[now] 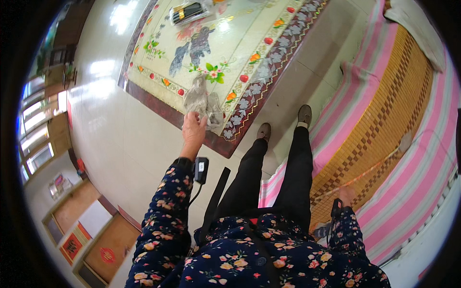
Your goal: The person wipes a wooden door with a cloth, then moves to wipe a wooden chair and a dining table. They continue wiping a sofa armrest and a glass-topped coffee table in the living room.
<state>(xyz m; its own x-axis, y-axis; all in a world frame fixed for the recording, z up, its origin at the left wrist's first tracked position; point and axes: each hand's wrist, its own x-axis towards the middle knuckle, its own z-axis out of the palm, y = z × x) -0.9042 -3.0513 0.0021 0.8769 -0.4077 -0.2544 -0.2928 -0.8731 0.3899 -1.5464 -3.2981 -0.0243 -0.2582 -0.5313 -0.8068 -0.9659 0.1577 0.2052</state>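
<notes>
At the near corner of the table, a crumpled greyish cloth (198,98) lies on the patterned table cover (230,29). My left hand (193,128) reaches to its near edge, fingers bent and closed on the fabric. My right hand (346,194) is low at my right side, over the woven bamboo mat (384,115) on the striped seat. A thin orange-and-pale stick (370,170) with a small grey end lies across that mat, passing close to this hand. The right fingers are too small and blurred to make out.
A clear plastic pack with dark contents (188,13) lies at the table's far side. Pink, white and grey striped fabric (336,103) covers the seat beside my legs. A pale cloth (420,29) hangs over the seat's far end. Wooden doors (113,245) stand at the left.
</notes>
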